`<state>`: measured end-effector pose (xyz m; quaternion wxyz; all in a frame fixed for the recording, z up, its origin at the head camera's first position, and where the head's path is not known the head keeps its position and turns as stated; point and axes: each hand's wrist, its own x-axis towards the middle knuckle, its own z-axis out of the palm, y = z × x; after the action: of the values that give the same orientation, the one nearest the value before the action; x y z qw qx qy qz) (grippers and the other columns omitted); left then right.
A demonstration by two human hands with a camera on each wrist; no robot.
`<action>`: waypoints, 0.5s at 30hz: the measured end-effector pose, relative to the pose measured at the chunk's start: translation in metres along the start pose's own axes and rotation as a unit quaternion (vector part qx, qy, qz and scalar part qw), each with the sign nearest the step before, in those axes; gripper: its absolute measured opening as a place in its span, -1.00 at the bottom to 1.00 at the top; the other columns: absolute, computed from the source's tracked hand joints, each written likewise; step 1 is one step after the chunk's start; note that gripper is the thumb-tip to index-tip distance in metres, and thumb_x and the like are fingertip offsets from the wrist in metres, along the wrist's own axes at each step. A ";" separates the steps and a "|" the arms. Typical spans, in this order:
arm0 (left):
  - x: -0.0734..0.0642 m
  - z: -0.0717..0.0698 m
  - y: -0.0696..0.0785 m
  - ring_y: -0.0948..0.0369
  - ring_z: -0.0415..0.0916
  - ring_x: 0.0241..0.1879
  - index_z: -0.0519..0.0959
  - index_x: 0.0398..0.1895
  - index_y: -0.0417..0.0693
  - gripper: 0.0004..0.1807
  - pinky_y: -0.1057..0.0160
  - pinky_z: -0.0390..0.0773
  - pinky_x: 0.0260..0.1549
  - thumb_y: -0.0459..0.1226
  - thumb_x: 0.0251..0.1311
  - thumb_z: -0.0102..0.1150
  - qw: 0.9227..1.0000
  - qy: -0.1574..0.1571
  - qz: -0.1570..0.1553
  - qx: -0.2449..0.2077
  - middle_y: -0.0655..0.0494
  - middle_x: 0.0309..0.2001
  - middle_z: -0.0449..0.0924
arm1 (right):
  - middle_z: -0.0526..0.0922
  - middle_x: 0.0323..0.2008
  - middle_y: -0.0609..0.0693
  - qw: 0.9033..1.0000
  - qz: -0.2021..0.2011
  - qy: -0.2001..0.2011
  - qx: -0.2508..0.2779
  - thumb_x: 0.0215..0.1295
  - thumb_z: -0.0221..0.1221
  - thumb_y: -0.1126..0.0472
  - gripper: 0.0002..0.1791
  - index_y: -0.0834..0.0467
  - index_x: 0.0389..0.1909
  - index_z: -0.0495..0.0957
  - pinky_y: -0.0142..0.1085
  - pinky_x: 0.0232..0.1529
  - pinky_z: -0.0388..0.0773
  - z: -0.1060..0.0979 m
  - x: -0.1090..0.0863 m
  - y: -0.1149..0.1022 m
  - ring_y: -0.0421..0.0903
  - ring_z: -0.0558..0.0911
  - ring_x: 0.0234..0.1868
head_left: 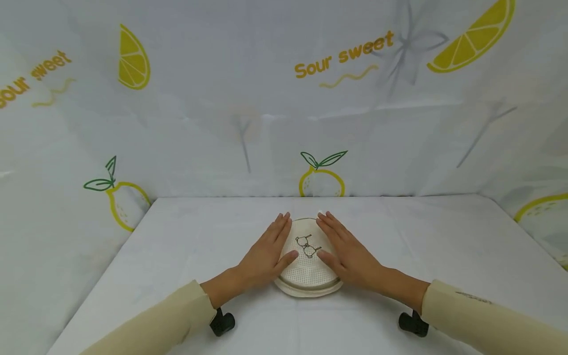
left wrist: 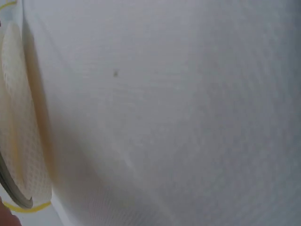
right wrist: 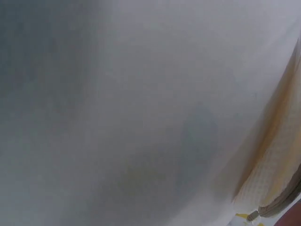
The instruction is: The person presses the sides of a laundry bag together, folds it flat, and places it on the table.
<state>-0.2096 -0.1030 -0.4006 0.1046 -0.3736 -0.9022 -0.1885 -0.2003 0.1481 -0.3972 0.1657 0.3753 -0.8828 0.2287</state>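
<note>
A rounded cream mesh pouch point(head_left: 308, 271) with a small line drawing on top lies on the white-covered table. My left hand point(head_left: 268, 254) rests along its left side, fingers straight and pointing away from me, thumb on the top. On the opposite side my right hand point(head_left: 352, 251) lies the same way, its thumb beside the drawing. In the left wrist view the pouch point(left wrist: 26, 122) fills the left edge, with a grey zipper point(left wrist: 13, 188) low down. The right wrist view catches the pouch's side point(right wrist: 273, 160) at its right edge, also with a zipper point(right wrist: 282, 200).
White cloth covers the table point(head_left: 199, 227). Behind it hangs a white curtain point(head_left: 213, 148) printed with lemons and lettering. A black wrist mount point(head_left: 223, 323) shows under the left sleeve, and another black mount point(head_left: 412, 324) under the right sleeve.
</note>
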 end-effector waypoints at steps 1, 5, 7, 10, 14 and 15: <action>0.000 0.002 0.001 0.00 -0.27 0.47 -0.11 0.47 -0.35 -0.11 0.11 -0.11 0.37 0.22 0.42 -0.51 1.000 -0.009 -0.011 -0.002 -0.13 0.50 -0.21 | 0.05 0.45 0.17 1.000 0.016 -0.007 0.006 0.43 0.03 0.01 -0.28 0.31 0.43 0.07 -0.05 0.37 0.02 0.004 0.000 -0.001 0.13 -0.02 0.45; 0.000 0.009 0.005 -0.02 -0.29 0.47 -0.13 0.47 -0.36 -0.07 0.11 -0.12 0.37 0.25 0.39 -0.42 0.998 -0.036 -0.041 -0.006 -0.16 0.50 -0.24 | -0.03 0.46 0.21 0.998 0.046 -0.037 0.015 0.45 -0.01 -0.01 -0.26 0.35 0.44 0.02 0.07 0.35 -0.01 0.013 0.002 -0.004 0.15 -0.06 0.46; 0.000 0.013 0.006 -0.04 -0.30 0.47 -0.15 0.46 -0.37 -0.04 0.10 -0.15 0.37 0.27 0.38 -0.43 0.998 -0.049 -0.045 0.002 -0.20 0.50 -0.24 | -0.05 0.47 0.23 0.998 0.048 -0.047 0.010 0.46 -0.04 -0.02 -0.25 0.38 0.43 0.00 0.07 0.36 -0.04 0.016 0.002 -0.006 0.17 -0.06 0.46; -0.001 0.017 0.007 -0.07 -0.33 0.46 -0.17 0.46 -0.40 0.01 0.08 -0.18 0.38 0.31 0.35 -0.45 0.997 -0.065 -0.040 0.024 -0.25 0.49 -0.26 | -0.09 0.47 0.22 0.997 0.053 -0.058 -0.006 0.48 -0.08 -0.03 -0.25 0.41 0.43 -0.02 0.07 0.37 -0.08 0.017 0.001 -0.008 0.18 -0.07 0.46; -0.001 0.022 0.009 -0.09 -0.32 0.46 -0.18 0.45 -0.41 0.04 0.07 -0.15 0.37 0.34 0.32 -0.45 0.996 -0.073 -0.030 0.052 -0.28 0.48 -0.25 | -0.12 0.47 0.24 0.996 0.058 -0.069 -0.025 0.50 -0.13 -0.03 -0.26 0.43 0.43 -0.04 0.06 0.37 -0.08 0.019 -0.001 -0.010 0.19 -0.09 0.46; -0.001 0.023 0.009 -0.09 -0.31 0.46 -0.18 0.45 -0.42 0.04 0.07 -0.15 0.37 0.34 0.32 -0.45 0.995 -0.073 -0.028 0.056 -0.28 0.48 -0.25 | -0.11 0.47 0.24 0.995 0.060 -0.070 -0.028 0.51 -0.13 -0.02 -0.27 0.43 0.42 -0.04 0.07 0.37 -0.08 0.020 -0.002 -0.010 0.20 -0.09 0.46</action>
<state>-0.2035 -0.0885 -0.4197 0.0544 -0.3540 -0.9268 -0.1126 -0.1939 0.1325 -0.4116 0.1000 0.3323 -0.9192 0.1862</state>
